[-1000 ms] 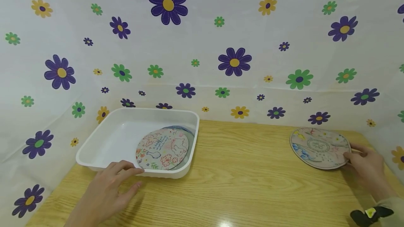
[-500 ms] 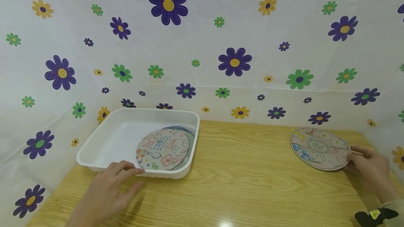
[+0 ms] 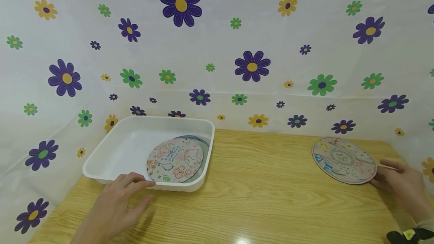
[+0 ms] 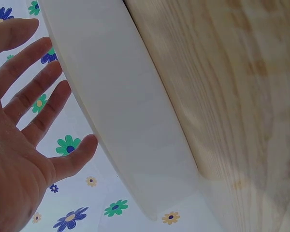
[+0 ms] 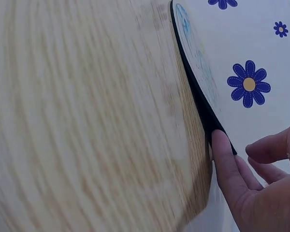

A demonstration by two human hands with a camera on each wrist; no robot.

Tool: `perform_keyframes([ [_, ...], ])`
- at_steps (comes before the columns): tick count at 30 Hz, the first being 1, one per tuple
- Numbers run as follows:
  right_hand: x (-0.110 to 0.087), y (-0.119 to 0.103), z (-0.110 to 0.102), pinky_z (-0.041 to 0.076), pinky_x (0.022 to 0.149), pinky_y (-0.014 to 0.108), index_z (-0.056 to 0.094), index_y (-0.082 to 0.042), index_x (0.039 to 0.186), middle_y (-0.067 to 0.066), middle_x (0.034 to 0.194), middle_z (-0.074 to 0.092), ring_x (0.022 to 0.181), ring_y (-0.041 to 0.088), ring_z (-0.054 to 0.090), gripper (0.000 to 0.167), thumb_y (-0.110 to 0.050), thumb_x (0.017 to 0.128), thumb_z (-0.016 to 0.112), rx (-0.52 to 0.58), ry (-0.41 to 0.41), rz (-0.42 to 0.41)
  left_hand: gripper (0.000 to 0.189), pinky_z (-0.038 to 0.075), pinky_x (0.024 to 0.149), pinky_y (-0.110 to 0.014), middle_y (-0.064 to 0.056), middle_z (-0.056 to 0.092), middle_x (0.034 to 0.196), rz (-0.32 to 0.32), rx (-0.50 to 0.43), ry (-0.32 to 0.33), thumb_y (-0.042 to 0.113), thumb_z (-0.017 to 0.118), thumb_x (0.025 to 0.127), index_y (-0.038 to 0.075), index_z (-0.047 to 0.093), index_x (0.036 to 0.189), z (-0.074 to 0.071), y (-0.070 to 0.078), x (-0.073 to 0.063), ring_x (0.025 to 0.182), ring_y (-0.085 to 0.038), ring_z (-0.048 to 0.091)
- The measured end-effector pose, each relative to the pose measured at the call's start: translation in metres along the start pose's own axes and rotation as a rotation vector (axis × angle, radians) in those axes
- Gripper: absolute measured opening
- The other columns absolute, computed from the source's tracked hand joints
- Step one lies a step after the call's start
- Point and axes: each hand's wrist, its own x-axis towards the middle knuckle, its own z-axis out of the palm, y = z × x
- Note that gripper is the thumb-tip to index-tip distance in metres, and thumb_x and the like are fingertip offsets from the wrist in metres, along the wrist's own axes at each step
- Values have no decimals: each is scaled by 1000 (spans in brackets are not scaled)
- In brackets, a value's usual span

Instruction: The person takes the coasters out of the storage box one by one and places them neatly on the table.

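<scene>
A round printed mat (image 3: 344, 161) is seen at the right side of the table (image 3: 254, 183), near its far edge. Its pale face, turned upward, is decorated with yellow, pink and blue motifs set about a ringed central emblem, and its rim is bounded by a dark line. In the right wrist view the mat is shown edge-on: its black underside is exposed beside the fingers, and the edge nearest them is tilted up from the wood.

This edge is met from beneath by extended fingers of the right hand (image 3: 401, 180). The grip is slack; the upper digits are parted from the rim, so that the mat is touched rather than pinched. A pale sleeve (image 3: 425, 225) and a black ornament with a yellow centre (image 3: 410, 234) are seen at that wrist.

At the left, a white tray (image 3: 125, 153) is placed on the table. Its near rim is touched by spread fingertips of the left hand (image 3: 116, 202), by which nothing is grasped. Inside, toward the right wall, a rabbit-patterned mat (image 3: 176, 161) is laid over a blue-edged mat (image 3: 194, 138), which is largely covered. The table is backed by a white flower-printed sheet (image 3: 217, 40).
</scene>
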Motion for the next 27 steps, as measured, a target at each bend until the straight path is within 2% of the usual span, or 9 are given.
perform_keyframes([
  [3, -2, 1, -2, 62, 67, 25, 17, 6, 160, -23, 70, 59, 65, -1, 67, 72, -6, 100, 55, 26, -27, -9, 29, 56, 78, -48, 5, 70, 104, -1, -2, 7, 27, 86, 79, 26, 77, 106, 1, -1, 0, 97, -19, 66],
  [7, -4, 1, -4, 62, 69, 25, 12, 10, 159, -22, 70, 60, 66, 0, 68, 74, -6, 100, 55, -14, -42, -21, 29, 56, 78, -48, 6, 70, 104, -2, -4, 2, 27, 85, 79, 27, 77, 106, 0, -1, 0, 97, -19, 66],
  [15, -11, 1, -8, 63, 72, 26, 11, 12, 158, -18, 74, 62, 68, 1, 69, 71, -7, 102, 51, -20, -85, -34, 29, 56, 78, -49, 5, 70, 104, 1, -2, 6, 26, 85, 78, 26, 77, 107, 0, -1, 0, 97, -20, 66],
  [22, -16, 3, -11, 63, 73, 27, 15, 15, 156, -23, 80, 55, 71, -2, 67, 67, -9, 104, 49, -74, -80, -65, 29, 55, 78, -48, 5, 70, 103, 4, -12, 24, 26, 86, 78, 25, 77, 106, 0, 1, 0, 96, -19, 66],
  [27, -17, 5, -11, 63, 71, 28, 20, 17, 153, -25, 79, 55, 70, -2, 67, 61, -9, 104, 47, -105, -62, -91, 30, 54, 78, -48, 5, 70, 103, 6, -17, 30, 25, 86, 77, 25, 77, 106, 1, 1, 0, 96, -19, 65],
])
